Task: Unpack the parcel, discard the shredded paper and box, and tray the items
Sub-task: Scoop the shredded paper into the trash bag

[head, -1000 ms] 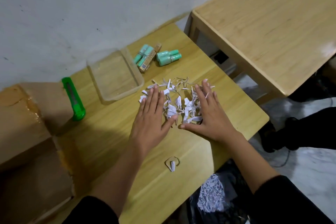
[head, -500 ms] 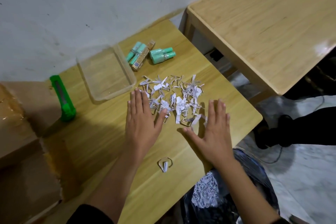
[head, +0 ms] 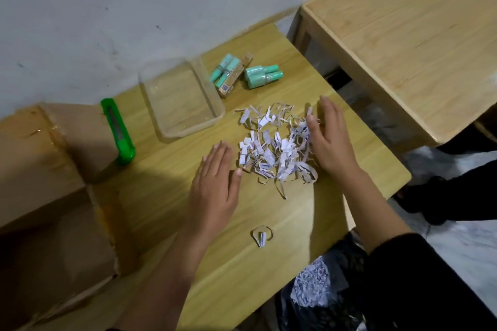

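Observation:
A loose pile of white shredded paper [head: 274, 148] lies in the middle of the wooden table [head: 269, 277]. My left hand [head: 215, 185] rests flat on the table at the pile's left edge, fingers together. My right hand [head: 330, 140] stands on its edge against the pile's right side, fingers extended. Neither hand holds anything. One stray curl of paper [head: 261, 236] lies nearer to me. A clear plastic tray [head: 166, 126] sits behind the pile with nothing in it. Teal bottles [head: 262, 76] and a teal-and-tan boxed pack [head: 228, 75] lie beside the tray.
An open cardboard box [head: 48, 183] fills the left side. A green box cutter [head: 118, 131] lies by it. A black bag [head: 317, 293] with shredded paper hangs below the table's near right edge. A second wooden table [head: 403, 35] stands to the right, across a gap.
My right hand moved from the near side of the pile to its far right side. My left hand slid back a little. The pile is pushed tighter together.

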### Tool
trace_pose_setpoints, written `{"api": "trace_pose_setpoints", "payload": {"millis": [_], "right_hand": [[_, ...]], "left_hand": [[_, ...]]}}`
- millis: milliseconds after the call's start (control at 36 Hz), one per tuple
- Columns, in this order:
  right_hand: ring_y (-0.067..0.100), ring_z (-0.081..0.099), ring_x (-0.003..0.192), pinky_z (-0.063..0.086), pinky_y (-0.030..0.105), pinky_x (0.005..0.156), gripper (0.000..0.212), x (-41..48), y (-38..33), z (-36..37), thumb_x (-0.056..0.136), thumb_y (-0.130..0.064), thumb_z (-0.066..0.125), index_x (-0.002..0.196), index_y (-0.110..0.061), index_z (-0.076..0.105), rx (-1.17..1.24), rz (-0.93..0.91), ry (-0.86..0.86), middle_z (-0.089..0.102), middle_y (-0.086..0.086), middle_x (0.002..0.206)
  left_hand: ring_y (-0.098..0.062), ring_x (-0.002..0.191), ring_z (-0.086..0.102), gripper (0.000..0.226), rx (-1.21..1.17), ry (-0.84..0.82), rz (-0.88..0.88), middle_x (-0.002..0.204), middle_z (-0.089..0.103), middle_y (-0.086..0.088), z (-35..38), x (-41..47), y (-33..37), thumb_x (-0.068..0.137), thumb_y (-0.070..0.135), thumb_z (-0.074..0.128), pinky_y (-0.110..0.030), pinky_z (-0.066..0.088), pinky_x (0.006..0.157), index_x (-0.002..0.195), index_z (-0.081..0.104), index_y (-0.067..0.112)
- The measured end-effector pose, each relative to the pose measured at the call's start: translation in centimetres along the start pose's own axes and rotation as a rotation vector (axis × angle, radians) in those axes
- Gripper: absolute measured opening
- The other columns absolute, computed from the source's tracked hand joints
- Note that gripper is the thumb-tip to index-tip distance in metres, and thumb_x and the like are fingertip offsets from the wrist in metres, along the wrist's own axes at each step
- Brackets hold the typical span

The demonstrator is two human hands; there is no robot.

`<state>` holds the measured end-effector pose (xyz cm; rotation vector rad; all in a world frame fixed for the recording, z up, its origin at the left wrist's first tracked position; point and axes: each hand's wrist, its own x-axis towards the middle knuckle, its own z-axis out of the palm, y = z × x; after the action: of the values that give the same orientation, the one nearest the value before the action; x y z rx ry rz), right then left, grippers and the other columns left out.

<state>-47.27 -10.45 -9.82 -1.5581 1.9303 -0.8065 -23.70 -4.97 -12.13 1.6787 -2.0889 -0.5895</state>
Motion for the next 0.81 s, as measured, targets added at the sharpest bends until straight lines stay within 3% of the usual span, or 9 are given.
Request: {"api": "trace_pose_setpoints", "payload": {"millis": [83, 139, 222, 306, 472, 556, 667, 806], "right_hand": [[0.021, 0.023, 0.141, 0.018, 0.051, 0.116, 0.057, 0.5, -0.9, 1.0, 0.095, -0.049, 0.030, 0.144, -0.021, 0.028, -0.111, -0.110, -0.143, 0.033, 0.004, 0.150], [0.019, 0.024, 0.140, 0.022, 0.046, 0.115, 0.052, -0.5, -1.5, 1.4, 0.095, -0.047, 0.032, 0.139, -0.021, 0.038, -0.135, -0.182, -0.199, 0.039, 0.001, 0.147], [0.015, 0.036, 0.130, 0.035, 0.039, 0.107, 0.042, -1.5, -1.8, 1.5, 0.097, -0.040, 0.037, 0.133, -0.018, 0.046, -0.123, -0.249, -0.152, 0.044, 0.001, 0.139], [0.014, 0.037, 0.129, 0.037, 0.038, 0.105, 0.044, -0.2, -3.0, 1.8, 0.097, -0.042, 0.037, 0.133, -0.019, 0.046, -0.125, -0.260, -0.118, 0.042, 0.001, 0.139], [0.022, 0.026, 0.137, 0.031, 0.044, 0.106, 0.051, 3.3, -6.0, 4.3, 0.096, -0.048, 0.034, 0.142, -0.025, 0.033, -0.332, -0.268, -0.262, 0.033, 0.003, 0.148], [0.026, 0.027, 0.136, 0.031, 0.045, 0.104, 0.046, 2.8, -5.9, 5.2, 0.095, -0.048, 0.036, 0.137, -0.029, 0.040, -0.458, -0.348, -0.338, 0.036, 0.003, 0.146], [0.025, 0.031, 0.132, 0.033, 0.044, 0.103, 0.040, -0.1, -5.5, 5.0, 0.094, -0.045, 0.041, 0.127, -0.025, 0.053, -0.435, -0.445, -0.355, 0.043, 0.003, 0.140], [0.025, 0.041, 0.125, 0.038, 0.042, 0.100, 0.054, -5.5, -4.9, 3.3, 0.090, -0.052, 0.028, 0.125, -0.023, 0.055, -0.404, -0.541, -0.486, 0.049, 0.004, 0.134]], "left_hand": [[-0.004, 0.140, 0.012, 0.055, 0.048, -0.012, 0.011, 0.151, 0.022, 0.006, 0.2, -0.4, -0.3, 0.096, 0.039, 0.021, -0.032, 0.012, 0.117, 0.142, 0.035, 0.014], [-0.005, 0.139, 0.014, 0.054, 0.048, 0.027, -0.032, 0.151, 0.027, 0.002, 0.1, -0.6, -0.4, 0.096, 0.037, 0.021, -0.031, 0.010, 0.117, 0.141, 0.037, 0.012], [-0.012, 0.141, 0.021, 0.055, 0.037, 0.100, -0.143, 0.150, 0.033, -0.006, -0.3, -1.2, -1.3, 0.095, 0.035, 0.022, -0.034, 0.012, 0.116, 0.138, 0.041, 0.008], [-0.020, 0.141, 0.024, 0.055, 0.103, 0.108, -0.188, 0.150, 0.033, -0.008, -0.8, -2.2, -2.2, 0.094, 0.034, 0.024, -0.036, 0.011, 0.115, 0.138, 0.042, 0.008], [-0.018, 0.142, 0.020, 0.054, 0.174, 0.109, -0.222, 0.152, 0.029, -0.007, -1.1, -3.0, -2.3, 0.094, 0.037, 0.026, -0.035, 0.008, 0.114, 0.140, 0.040, 0.012], [-0.014, 0.142, 0.013, 0.055, 0.159, 0.100, -0.200, 0.153, 0.026, -0.006, -0.7, -2.8, -1.9, 0.095, 0.037, 0.024, -0.036, 0.008, 0.115, 0.142, 0.037, 0.012], [-0.010, 0.142, 0.007, 0.057, 0.165, 0.078, -0.186, 0.155, 0.021, -0.004, -0.8, -2.7, -1.8, 0.095, 0.039, 0.020, -0.033, 0.004, 0.117, 0.144, 0.031, 0.014], [-0.011, 0.143, 0.010, 0.052, 0.156, 0.074, -0.213, 0.155, 0.021, -0.002, -1.1, -3.0, -1.3, 0.095, 0.033, 0.025, -0.032, 0.003, 0.116, 0.144, 0.031, 0.015]]}}
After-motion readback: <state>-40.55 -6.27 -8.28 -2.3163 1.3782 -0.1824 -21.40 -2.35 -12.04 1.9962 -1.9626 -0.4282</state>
